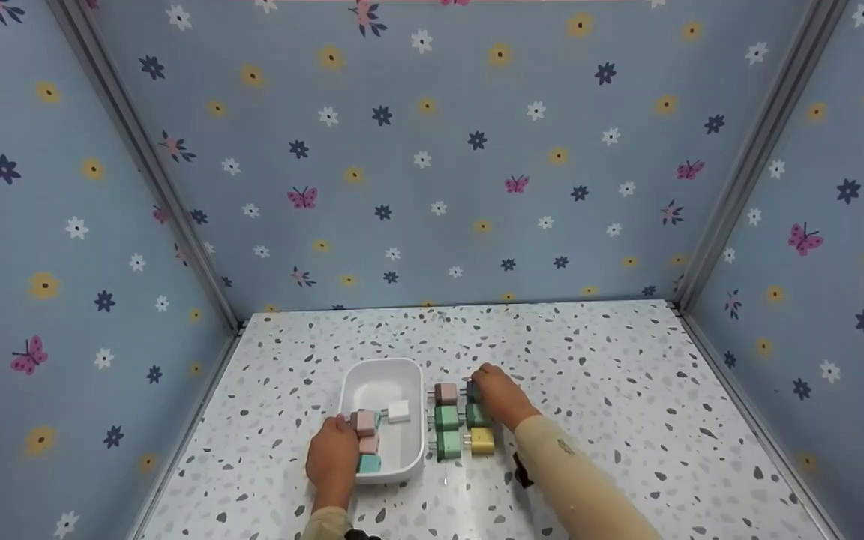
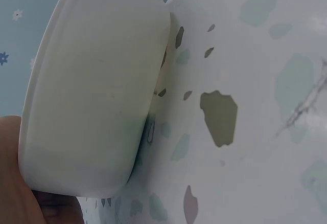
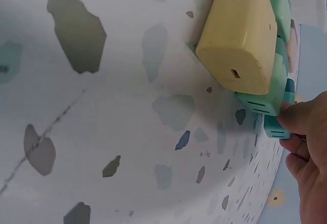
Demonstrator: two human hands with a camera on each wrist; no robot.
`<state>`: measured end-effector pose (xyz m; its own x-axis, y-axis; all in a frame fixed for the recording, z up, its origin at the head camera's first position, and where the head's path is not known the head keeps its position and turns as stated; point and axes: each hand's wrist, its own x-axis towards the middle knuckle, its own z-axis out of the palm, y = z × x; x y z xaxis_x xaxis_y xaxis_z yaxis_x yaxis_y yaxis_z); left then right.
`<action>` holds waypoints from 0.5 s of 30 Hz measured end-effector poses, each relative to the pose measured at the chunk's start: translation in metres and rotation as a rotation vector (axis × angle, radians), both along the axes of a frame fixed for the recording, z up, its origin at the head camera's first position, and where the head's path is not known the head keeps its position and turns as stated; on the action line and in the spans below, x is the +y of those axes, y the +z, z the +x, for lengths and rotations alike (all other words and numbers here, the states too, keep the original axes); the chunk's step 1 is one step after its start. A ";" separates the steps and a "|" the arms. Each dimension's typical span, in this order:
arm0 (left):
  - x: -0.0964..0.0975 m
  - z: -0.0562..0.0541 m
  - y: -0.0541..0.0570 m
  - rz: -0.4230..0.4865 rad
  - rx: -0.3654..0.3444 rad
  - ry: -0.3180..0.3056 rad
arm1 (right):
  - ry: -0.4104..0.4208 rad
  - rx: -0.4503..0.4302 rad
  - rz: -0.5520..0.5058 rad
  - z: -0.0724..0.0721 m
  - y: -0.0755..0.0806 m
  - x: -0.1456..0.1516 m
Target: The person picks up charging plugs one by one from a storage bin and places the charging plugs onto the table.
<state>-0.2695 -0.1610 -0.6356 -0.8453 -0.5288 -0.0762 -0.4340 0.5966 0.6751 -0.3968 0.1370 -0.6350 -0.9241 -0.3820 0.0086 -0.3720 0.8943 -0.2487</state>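
At the left side of a white plastic tub (image 1: 422, 420), my left hand (image 1: 332, 457) grips its wall; in the left wrist view the hand holds the tub's end. Inside the tub lie a white charger plug (image 1: 398, 410), pink plugs (image 1: 364, 423) and a teal plug (image 1: 369, 464). My right hand (image 1: 503, 396) pinches a green charger plug (image 3: 277, 128) at the far end of the right column, its fingers partly covering it. Nearer in that column sit another green plug (image 1: 478, 414) and a yellow plug (image 1: 481, 441).
Between the tub and the right column stands a second column: a pink plug (image 1: 445, 394) and two light green plugs (image 1: 447, 418). All rest on a speckled white tabletop (image 1: 589, 360). Flowered blue panels (image 1: 432, 187) enclose the back and both sides.
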 end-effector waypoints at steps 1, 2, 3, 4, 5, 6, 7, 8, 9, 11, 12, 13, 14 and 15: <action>0.000 0.000 0.000 -0.002 0.001 -0.004 | 0.004 0.005 0.008 0.000 -0.001 0.000; 0.000 0.001 0.000 -0.004 0.000 -0.007 | 0.008 0.009 0.017 -0.001 -0.002 0.000; 0.000 0.001 0.000 -0.004 0.000 -0.009 | 0.003 0.004 0.021 -0.001 -0.003 0.000; 0.000 0.001 0.000 -0.002 -0.001 -0.007 | -0.001 -0.001 0.018 -0.001 -0.004 0.001; 0.000 0.001 0.000 -0.002 -0.003 -0.007 | -0.001 -0.001 0.010 -0.002 -0.004 0.001; -0.001 0.001 0.000 -0.002 -0.007 -0.006 | 0.000 -0.001 0.001 -0.002 -0.004 0.001; -0.001 0.001 0.000 -0.003 -0.010 -0.007 | 0.003 0.001 -0.008 -0.002 -0.005 0.001; -0.001 0.001 -0.001 -0.005 -0.013 -0.007 | 0.003 0.000 -0.012 -0.002 -0.004 0.002; -0.001 0.000 -0.001 -0.005 -0.016 -0.007 | 0.000 -0.005 -0.019 -0.002 -0.004 0.002; -0.002 0.000 -0.001 -0.005 -0.023 -0.004 | -0.006 -0.017 -0.029 -0.002 -0.002 0.002; -0.002 0.000 -0.001 -0.004 -0.023 -0.003 | -0.008 -0.025 -0.033 -0.002 -0.002 0.002; -0.002 0.000 -0.002 -0.003 -0.025 -0.002 | -0.011 -0.034 -0.038 -0.002 -0.001 0.002; -0.001 0.000 -0.002 -0.001 -0.026 0.000 | -0.016 -0.047 -0.041 -0.002 -0.001 0.002; -0.001 0.000 -0.002 -0.001 -0.027 0.002 | -0.019 -0.057 -0.046 -0.002 0.000 0.002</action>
<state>-0.2697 -0.1622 -0.6375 -0.8420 -0.5303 -0.0988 -0.4534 0.5965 0.6623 -0.3987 0.1392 -0.6354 -0.9306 -0.3651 -0.0275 -0.3392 0.8881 -0.3101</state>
